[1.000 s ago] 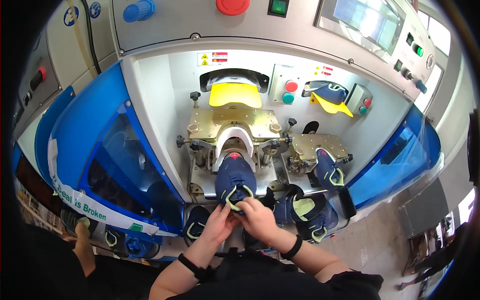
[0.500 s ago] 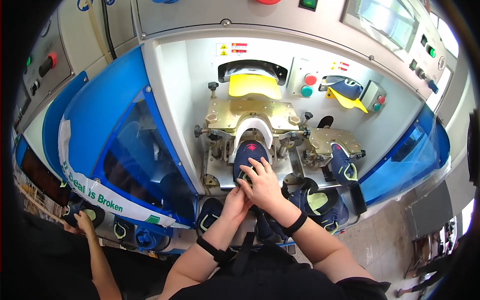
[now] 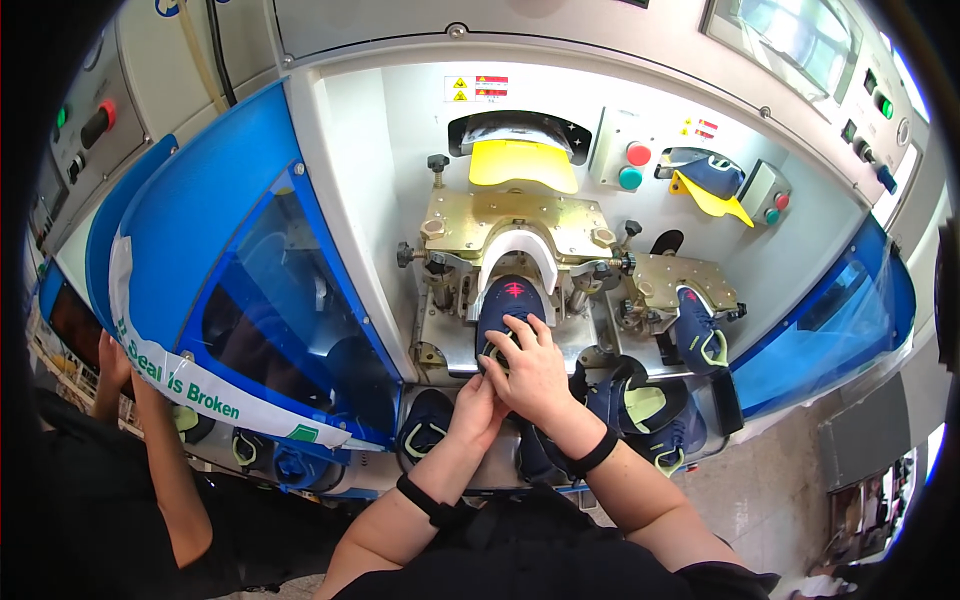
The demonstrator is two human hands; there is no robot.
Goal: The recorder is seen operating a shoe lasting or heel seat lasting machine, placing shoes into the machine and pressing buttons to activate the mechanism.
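Observation:
A navy shoe (image 3: pixel 511 303) with a pink mark on its toe points away from me. Its toe sits inside the white U-shaped pad (image 3: pixel 541 262) of a machine fixture with a brass-coloured plate (image 3: pixel 515 222). My right hand (image 3: pixel 532 372) lies over the lacing area, fingers curved across the upper and gripping it. Lower and to its left, my left hand (image 3: pixel 477 412) holds the heel end; its fingertips are partly hidden. The two hands touch each other behind the shoe. A yellow flap (image 3: pixel 523 166) hangs above the fixture.
Another navy shoe (image 3: pixel 700 330) stands in a smaller fixture at right. Several shoes (image 3: pixel 640 412) lie along the near ledge. A control box (image 3: pixel 622 150) with red and green buttons is on the back wall. Blue guard panels (image 3: pixel 225 190) flank the bay. A co-worker's arm (image 3: pixel 172 470) is at far left.
My hands stay on the shoe in the fixture, with little change of grip. The view has shifted slightly. At far left the co-worker's arm has risen, away from a shoe.

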